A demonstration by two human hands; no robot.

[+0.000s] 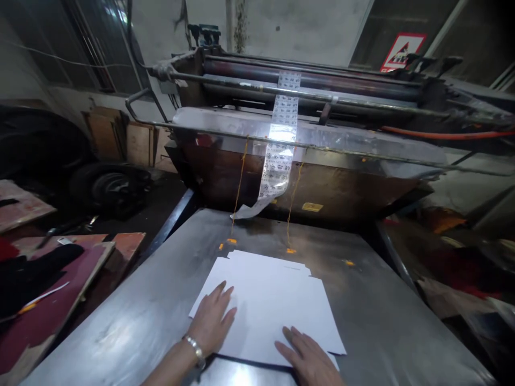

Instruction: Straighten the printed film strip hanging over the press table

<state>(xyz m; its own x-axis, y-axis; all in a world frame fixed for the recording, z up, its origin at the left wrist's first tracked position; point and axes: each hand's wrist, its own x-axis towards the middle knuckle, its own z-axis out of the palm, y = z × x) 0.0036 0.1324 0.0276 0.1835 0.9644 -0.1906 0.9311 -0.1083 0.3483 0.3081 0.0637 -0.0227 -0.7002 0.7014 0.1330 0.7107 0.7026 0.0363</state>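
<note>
A white die-cut cardboard sheet (265, 300) lies flat on the metal plate (137, 300) of a press, its notched edge toward the machine. My left hand (212, 320) rests on the sheet's left part with fingers spread. Over the near right corner, my right hand (308, 354) lies with its fingers stretched out on the sheet. A bracelet (196, 351) circles my left wrist. Beyond the sheet's far edge, small orange tabs (291, 251) sit on the plate, two of them at the ends of yellow strings (294, 198).
A printed foil strip (277, 161) hangs from the rollers (314, 80) down to the plate. The tilted upper platen (322, 182) stands behind it. At left are a maroon board (52, 305) with dark cloth and a wheel (108, 185). A red-bordered warning sign (402, 52) hangs at upper right.
</note>
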